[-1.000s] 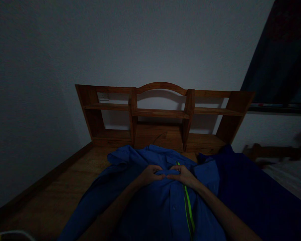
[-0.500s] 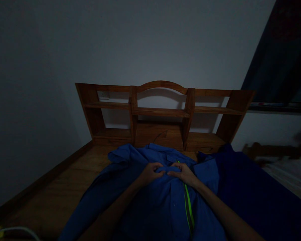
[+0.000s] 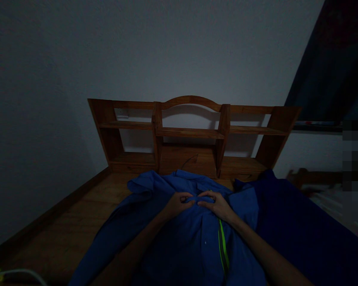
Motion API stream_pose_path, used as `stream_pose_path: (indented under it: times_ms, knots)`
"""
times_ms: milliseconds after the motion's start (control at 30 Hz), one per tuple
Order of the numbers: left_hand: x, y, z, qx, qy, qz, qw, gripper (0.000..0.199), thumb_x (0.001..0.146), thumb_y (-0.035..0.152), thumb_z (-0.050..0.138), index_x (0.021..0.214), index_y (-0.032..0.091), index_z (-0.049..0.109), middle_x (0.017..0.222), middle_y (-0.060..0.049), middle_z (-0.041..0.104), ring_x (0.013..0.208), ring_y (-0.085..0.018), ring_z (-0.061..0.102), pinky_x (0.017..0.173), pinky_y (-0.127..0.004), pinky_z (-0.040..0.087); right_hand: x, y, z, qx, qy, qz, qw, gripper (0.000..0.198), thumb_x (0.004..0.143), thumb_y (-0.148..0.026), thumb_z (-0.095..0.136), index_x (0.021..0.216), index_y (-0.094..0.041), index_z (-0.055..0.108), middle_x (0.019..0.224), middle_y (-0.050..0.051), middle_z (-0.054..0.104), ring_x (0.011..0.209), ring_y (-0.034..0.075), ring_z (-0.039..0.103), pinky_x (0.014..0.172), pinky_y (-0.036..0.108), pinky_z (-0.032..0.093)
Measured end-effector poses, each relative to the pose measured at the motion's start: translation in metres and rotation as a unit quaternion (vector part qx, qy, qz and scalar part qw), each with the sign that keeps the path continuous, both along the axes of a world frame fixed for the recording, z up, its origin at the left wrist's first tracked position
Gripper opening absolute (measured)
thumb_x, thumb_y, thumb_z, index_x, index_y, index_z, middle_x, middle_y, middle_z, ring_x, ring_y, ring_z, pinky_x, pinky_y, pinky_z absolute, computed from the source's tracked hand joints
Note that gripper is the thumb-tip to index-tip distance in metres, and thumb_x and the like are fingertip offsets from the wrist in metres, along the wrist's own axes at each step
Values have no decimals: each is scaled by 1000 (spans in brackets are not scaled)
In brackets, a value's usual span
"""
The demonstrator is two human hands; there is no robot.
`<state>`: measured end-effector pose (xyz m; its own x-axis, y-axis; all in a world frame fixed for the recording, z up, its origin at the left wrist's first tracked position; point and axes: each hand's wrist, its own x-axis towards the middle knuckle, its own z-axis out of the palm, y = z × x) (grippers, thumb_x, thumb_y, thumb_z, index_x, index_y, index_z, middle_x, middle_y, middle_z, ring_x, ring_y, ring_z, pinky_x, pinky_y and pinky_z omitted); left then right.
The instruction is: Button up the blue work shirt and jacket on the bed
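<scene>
A blue work jacket (image 3: 179, 238) with a green reflective stripe (image 3: 222, 242) lies spread in front of me, its folds rumpled toward the far side. My left hand (image 3: 180, 203) pinches the cloth near the middle between thumb and fingers. Close beside it, my right hand (image 3: 214, 204) pinches the same fold, the fingertips of both hands nearly meeting. A small pale dot, perhaps a button or snap, shows on the front strip below the hands. Dim light hides what exactly lies between the fingertips.
Behind the jacket stands a wooden headboard (image 3: 187, 133) with open shelves, against a pale wall (image 3: 167, 47). Dark blue cloth (image 3: 298, 226) covers the right side. Bare wooden boards (image 3: 74, 214) show at left, with a white cable (image 3: 20, 271) in the lower left corner. A dark curtain (image 3: 331, 71) hangs at upper right.
Both hands have drawn slightly closer together on the pinched fold, and the fingers have curled a little more. The jacket lies almost as before; the view has shifted slightly.
</scene>
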<state>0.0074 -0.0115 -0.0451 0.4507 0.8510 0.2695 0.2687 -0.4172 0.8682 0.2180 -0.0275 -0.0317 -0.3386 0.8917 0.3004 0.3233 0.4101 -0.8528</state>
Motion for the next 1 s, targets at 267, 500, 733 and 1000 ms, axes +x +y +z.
stream_pose_path:
  times_ms: [267, 500, 733, 1000]
  knots:
    - [6, -6, 8, 16, 6, 37, 999, 30, 79, 39, 58, 93, 14, 67, 85, -4, 67, 77, -16, 60, 70, -24, 45, -5, -2, 0, 49, -21, -58, 997, 24, 81, -40, 57, 92, -22, 70, 93, 2, 69, 89, 19, 62, 83, 31, 45]
    - [13, 14, 30, 186, 66, 125, 972, 21, 77, 33, 62, 93, 19, 65, 96, -4, 65, 93, -20, 57, 86, -31, 42, 46, 13, 22, 97, -33, -233, 967, 29, 78, -43, 55, 90, -19, 67, 90, 6, 69, 87, 23, 61, 81, 33, 44]
    - [43, 18, 27, 173, 104, 126, 971, 19, 73, 26, 64, 91, 18, 62, 87, -5, 61, 84, -18, 56, 78, -29, 43, 83, 21, 19, 117, -151, -391, 900, 23, 80, -36, 46, 87, -20, 61, 80, 6, 65, 74, 21, 59, 69, 31, 43]
    - [42, 17, -3, 38, 43, 140, 988, 26, 73, 42, 63, 81, 17, 63, 82, -1, 65, 78, -18, 59, 73, -27, 42, 39, 1, 29, 271, -184, -188, 926, 44, 86, -31, 46, 128, -21, 42, 129, 9, 48, 122, 23, 41, 104, 40, 31]
